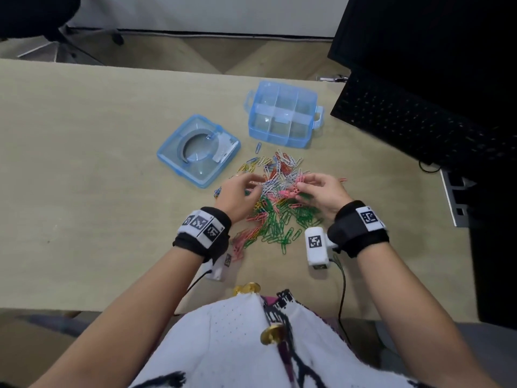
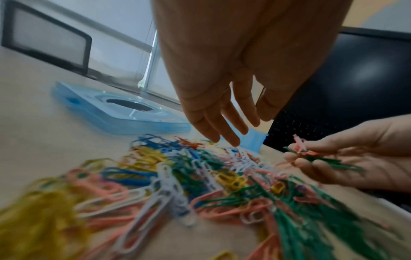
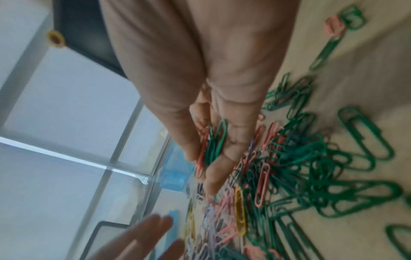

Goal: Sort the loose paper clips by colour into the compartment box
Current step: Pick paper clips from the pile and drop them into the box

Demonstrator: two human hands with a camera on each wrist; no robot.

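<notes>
The pale matte tabletop carries everything. At its right edge lies a black keyboard under a dark monitor, which only the head view shows whole.

The compartment box is translucent blue plastic, rectangular with side latches, divided into a grid of cells; it stands just beyond the heap, and no clips can be made out in its cells. To its left, a little apart, lies the box's flat lid, the same blue plastic, with a grey curved handle folded into it. The left wrist view shows the lid low and edge-on, which the head view does not.

The paper clips form a loose tangled heap of thin coated wire loops in green, pink, white, yellow, blue and red, between the box and the person. The right wrist view shows green ones thickest on the near right side.

The left hand hangs over the heap, grip loose: in the left wrist view its straight fingers spread downward, tips just at the clips, holding nothing.

The right hand has its grip closed round a small bunch of green and pink clips; the right wrist view shows them pinched between thumb and fingers.
</notes>
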